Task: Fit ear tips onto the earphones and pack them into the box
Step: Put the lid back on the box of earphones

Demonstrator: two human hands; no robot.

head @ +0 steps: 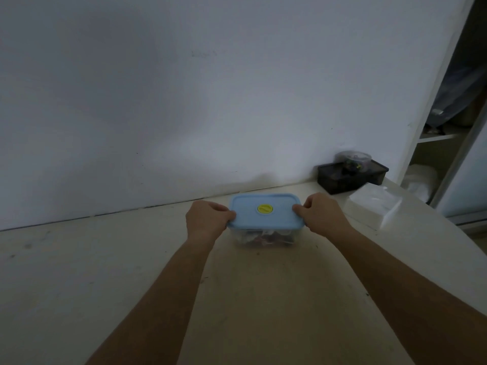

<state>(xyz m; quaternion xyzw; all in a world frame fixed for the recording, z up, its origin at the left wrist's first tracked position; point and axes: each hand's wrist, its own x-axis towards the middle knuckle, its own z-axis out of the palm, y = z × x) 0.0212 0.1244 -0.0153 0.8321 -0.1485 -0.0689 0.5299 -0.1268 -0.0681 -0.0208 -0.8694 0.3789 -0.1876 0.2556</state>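
Clear box (263, 241) sits on the table (105, 259) near the wall, blue lid (245, 210) on it, yellow plug (265, 208) at lid centre. Contents a blurred jumble, earphones not made out. Left hand (208, 218) and right hand (321, 214) each curl round a short end of the lid, thumbs on top, gripping the rim. Lifting off or pressing home, cannot tell which. Either way: work both ends evenly, keep the base flat — no tipping. Black tray (350, 180) well apart, right
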